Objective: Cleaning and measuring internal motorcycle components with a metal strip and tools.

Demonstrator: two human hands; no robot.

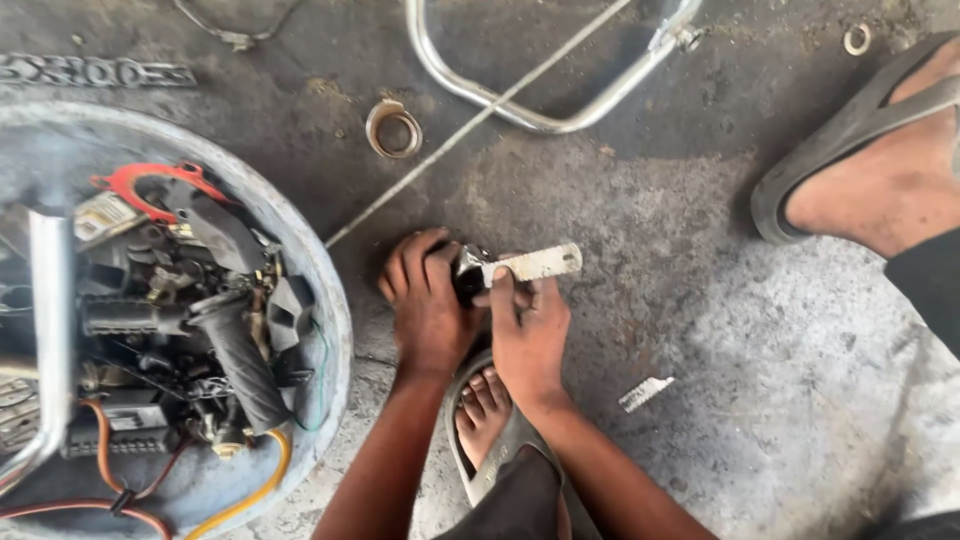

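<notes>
Small dark part (468, 280) in left hand (428, 305); flat metal blade (535, 264), seemingly pinched, in right hand (528, 335)

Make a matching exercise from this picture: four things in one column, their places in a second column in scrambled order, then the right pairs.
Things:
1. flat metal strip
2. round basin
3. metal ring
4. small serrated piece

Places:
A. on the floor beyond the hands, near the bent chrome tube
B. at the left, full of grips, wires and parts
C. pressed by the right hand beside the left hand
D. loose on the floor, right of the right forearm

Pairs: 1-C, 2-B, 3-A, 4-D
</notes>
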